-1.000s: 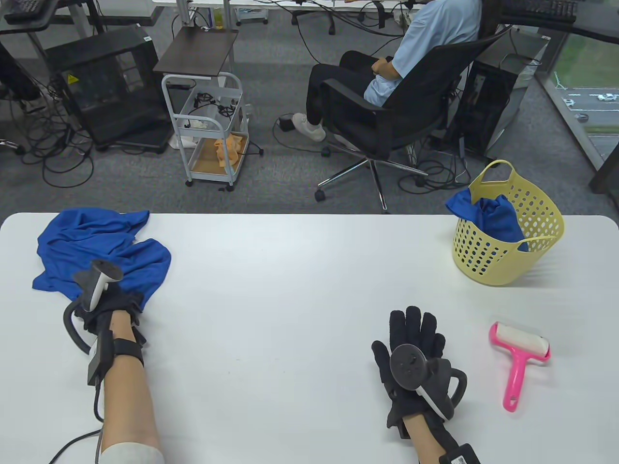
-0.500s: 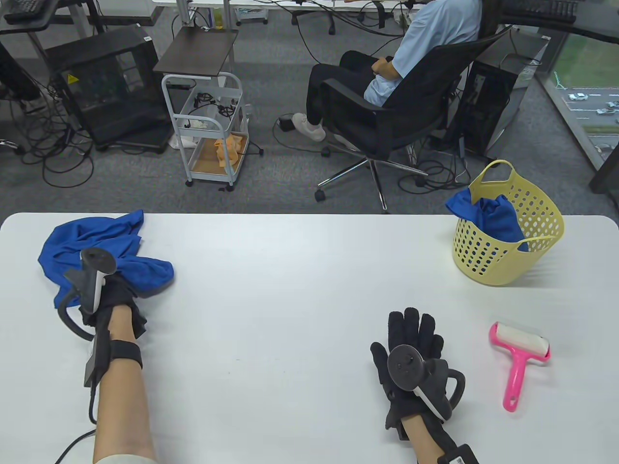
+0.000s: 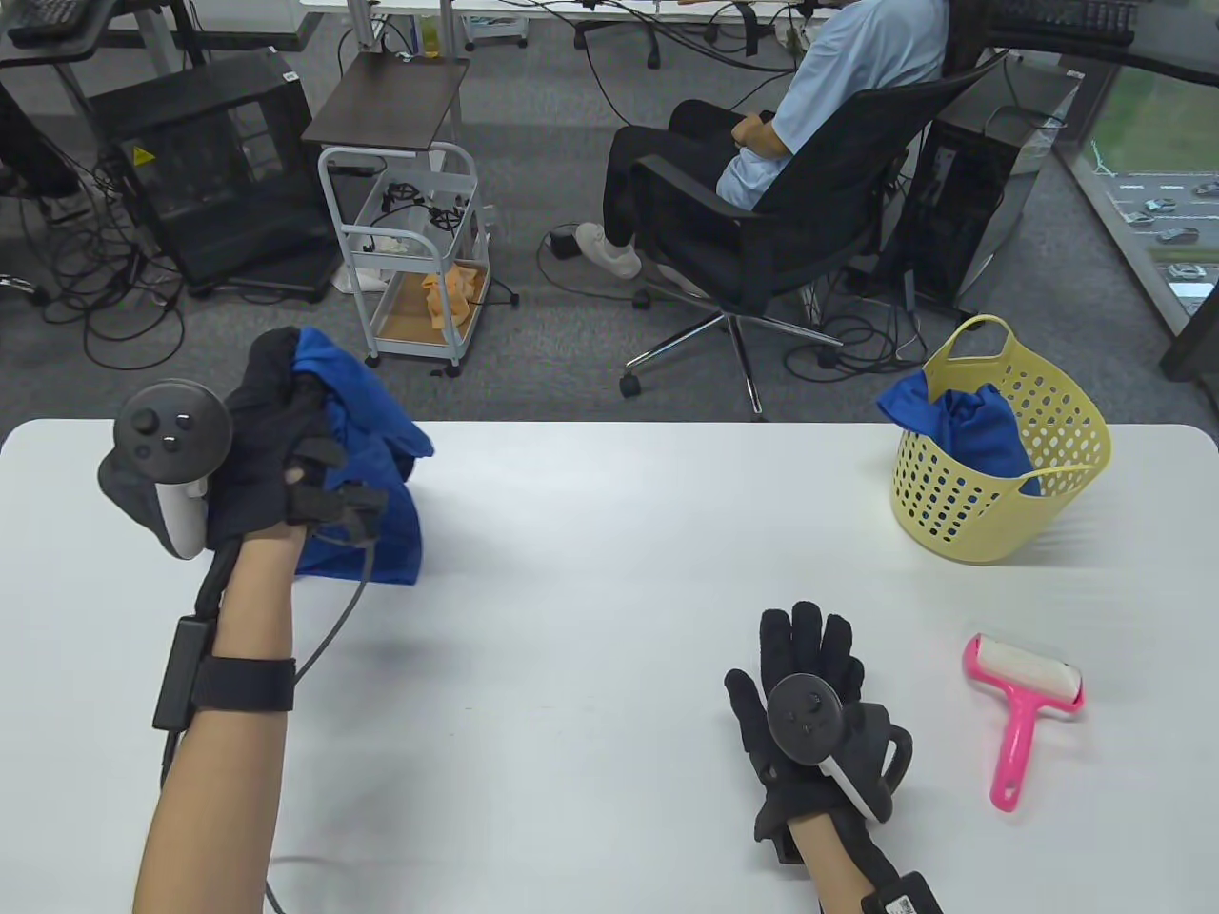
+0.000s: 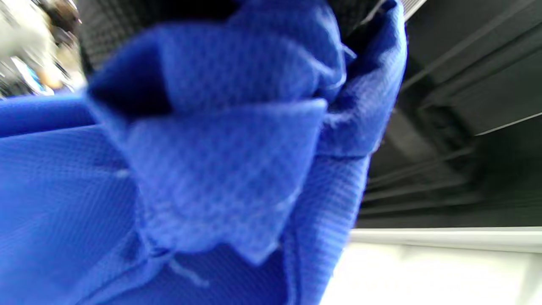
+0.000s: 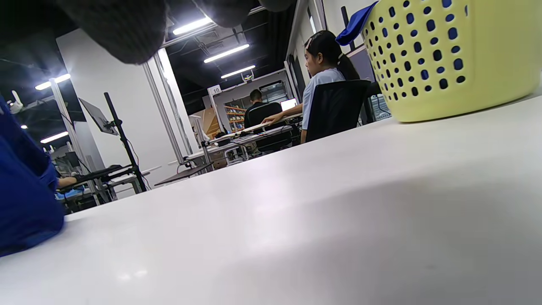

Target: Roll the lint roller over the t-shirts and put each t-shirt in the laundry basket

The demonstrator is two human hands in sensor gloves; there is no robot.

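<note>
Blue mesh-knit t-shirt point(image 3: 381, 514): bunched in the gloved left hand point(image 3: 267, 447), fingers curled tight round a wad of cloth, held up over the far-left end of the white table point(image 3: 590, 571). Bottom hem touching the top or hanging clear? Can't tell. Why hoisted like that?

re: Probably to shake it loose and carry it to the middle for spreading flat. Needs to lie flat before any rolling. Fills the whole left wrist view with blue folds, so definitely crumpled.

And the right hand point(image 3: 809, 695)? Lying flat on the table, fingers straight, gripping nothing.

re: Parked on purpose, guessing. Sits just left of the pink plastic lint roller point(image 3: 1024, 705), handle toward the near edge, so easy to grab. Also free to pin a corner.

Yellow perforated plastic laundry basket point(image 3: 1000, 533) way over at the far right, with a second blue t-shirt point(image 3: 962, 419) stuffed in and flopping over the rim.

re: So one binned, one not yet rolled. Kept off to the right to leave the middle for work, presumably.
</note>
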